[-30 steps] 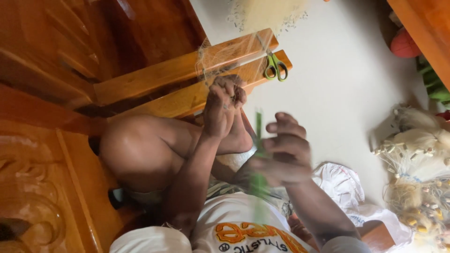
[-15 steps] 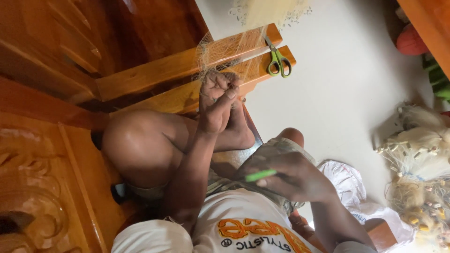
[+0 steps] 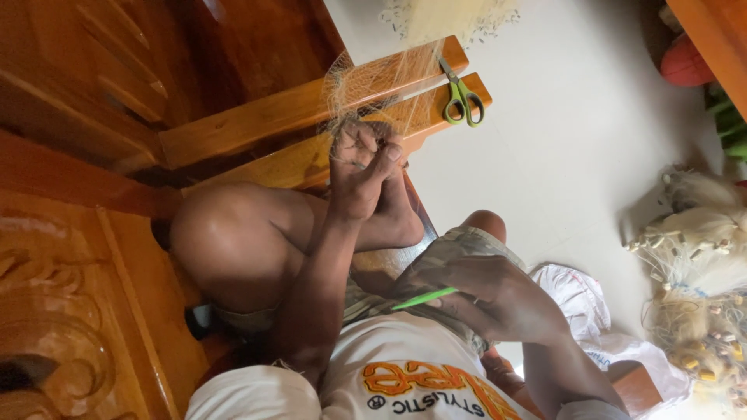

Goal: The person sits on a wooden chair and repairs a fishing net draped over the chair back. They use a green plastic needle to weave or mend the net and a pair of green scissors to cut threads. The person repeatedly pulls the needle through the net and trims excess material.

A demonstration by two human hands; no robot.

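Nearest the camera, at about five o'clock, the right hand [image 3: 498, 299] is closed around a slim green netting needle [image 3: 424, 299], whose tip points toward nine o'clock across the person's lap, just above the white printed shirt [image 3: 405, 373]. Further out, near the centre, the left hand [image 3: 362, 175] reaches up toward twelve o'clock with its fingers pinched shut on a bunch of pale fishing net [image 3: 381, 85], which is draped over the end of a wooden bench rail [image 3: 311, 109]. A bent knee [image 3: 233, 241] lies at nine o'clock of that arm. Beyond the left hand, at one o'clock, green-handled scissors [image 3: 461, 97] rest on the rail, right beside the net and close to its edge. Far off at three to four o'clock, a heap of net with small floats [image 3: 700, 264] lies on the pale floor [image 3: 576, 155], with a white bag [image 3: 583, 295] nearer in. As I judge it, the fine mesh could slip from the pinch if tension drops, or snag on the needle tip; a tug on the net might also drag the scissors off the rail onto the floor.
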